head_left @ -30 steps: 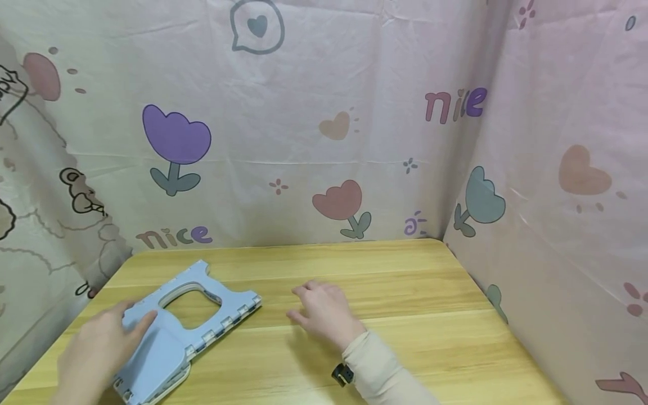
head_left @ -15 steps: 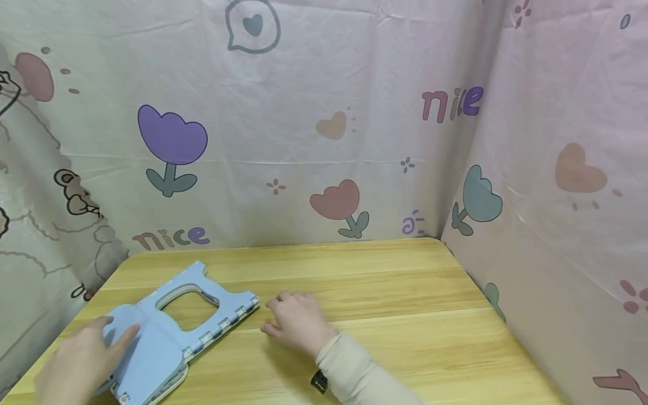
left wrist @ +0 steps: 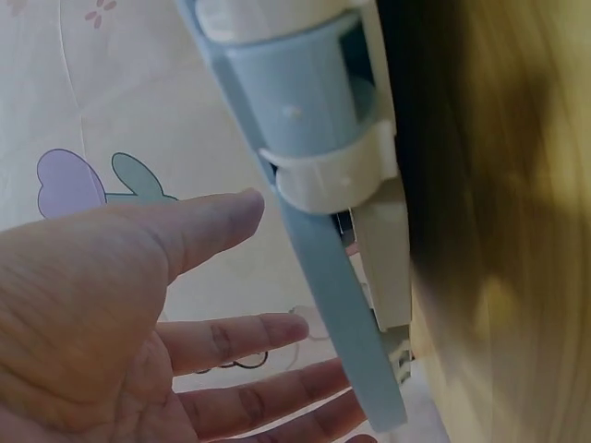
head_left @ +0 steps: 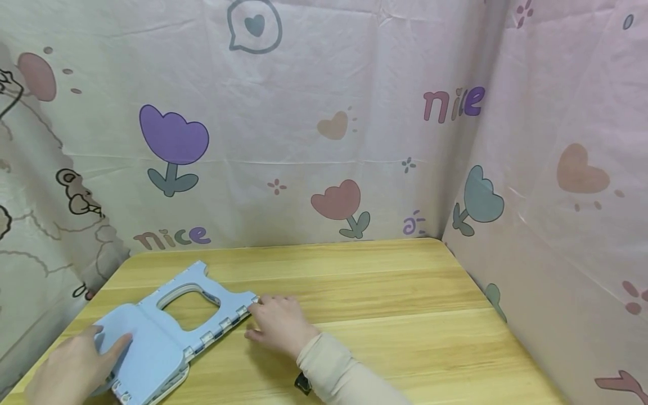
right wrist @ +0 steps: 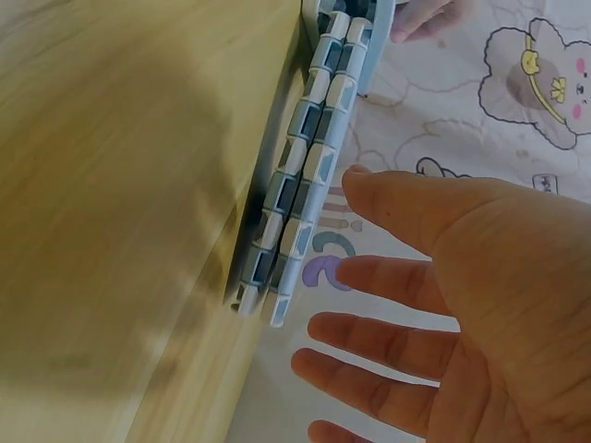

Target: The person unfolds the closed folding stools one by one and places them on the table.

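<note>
A light blue and white plastic folding step stool (head_left: 157, 349) lies folded on the table's left side, with a large cut-out in its far part. Beside its near left end is my left hand (head_left: 71, 360), thumb and fingers spread. In the left wrist view the thumb stands apart from the stool's blue panel (left wrist: 337, 305), while some fingertips pass behind that panel. My right hand (head_left: 280, 323) is at the stool's far right corner, its fingers loosely extended. In the right wrist view those fingers lie beside the hinged edge (right wrist: 300, 185); whether they touch it, I cannot tell.
The wood-grain table (head_left: 385, 315) stretches to the right of the stool. A printed curtain (head_left: 283, 140) hangs behind the table and along both sides. A dark watch-like band (head_left: 302, 383) shows at my right wrist.
My right hand has moved left, up to the stool's corner. My left hand has slid left and toward me, uncovering more of the blue panel. The stool has stayed nearly in place.
</note>
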Demonstrator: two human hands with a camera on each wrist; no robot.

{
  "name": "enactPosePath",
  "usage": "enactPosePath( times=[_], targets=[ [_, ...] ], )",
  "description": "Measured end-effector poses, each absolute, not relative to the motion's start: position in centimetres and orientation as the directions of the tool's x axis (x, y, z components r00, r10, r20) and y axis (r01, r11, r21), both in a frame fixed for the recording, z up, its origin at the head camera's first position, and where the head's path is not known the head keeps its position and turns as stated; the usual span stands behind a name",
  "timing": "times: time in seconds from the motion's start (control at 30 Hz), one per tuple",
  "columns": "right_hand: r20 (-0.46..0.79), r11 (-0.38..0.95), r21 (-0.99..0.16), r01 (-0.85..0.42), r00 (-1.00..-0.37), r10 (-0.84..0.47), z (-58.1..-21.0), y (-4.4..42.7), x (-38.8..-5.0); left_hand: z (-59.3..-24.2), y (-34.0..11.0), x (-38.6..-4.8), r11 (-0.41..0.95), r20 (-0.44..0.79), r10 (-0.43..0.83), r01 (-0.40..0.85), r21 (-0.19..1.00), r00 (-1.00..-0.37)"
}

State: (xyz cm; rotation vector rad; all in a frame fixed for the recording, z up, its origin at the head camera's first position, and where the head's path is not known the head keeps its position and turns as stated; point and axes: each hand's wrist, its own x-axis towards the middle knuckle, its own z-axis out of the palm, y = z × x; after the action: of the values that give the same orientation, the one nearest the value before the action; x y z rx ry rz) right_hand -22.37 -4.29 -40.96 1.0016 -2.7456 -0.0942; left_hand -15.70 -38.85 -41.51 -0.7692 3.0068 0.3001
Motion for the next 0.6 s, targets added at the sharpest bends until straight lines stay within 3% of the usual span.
enactPosePath(
  times=[0.4, 0.6],
  targets=[
    [0.145, 0.746, 0.157, -0.647, -0.732, -0.665, -41.5, -6.6, -22.7, -42.5, -39.8, -15.9, 0.863, -0.08, -0.481, -0.487, 0.134, -0.873],
    [0.127, 0.723, 0.177, -0.668, -0.713, -0.69, -41.6, -7.8, -22.4, -42.3, -39.7, -15.8, 0.843, -0.143, -0.506, -0.523, 0.127, -0.85]
  ],
)
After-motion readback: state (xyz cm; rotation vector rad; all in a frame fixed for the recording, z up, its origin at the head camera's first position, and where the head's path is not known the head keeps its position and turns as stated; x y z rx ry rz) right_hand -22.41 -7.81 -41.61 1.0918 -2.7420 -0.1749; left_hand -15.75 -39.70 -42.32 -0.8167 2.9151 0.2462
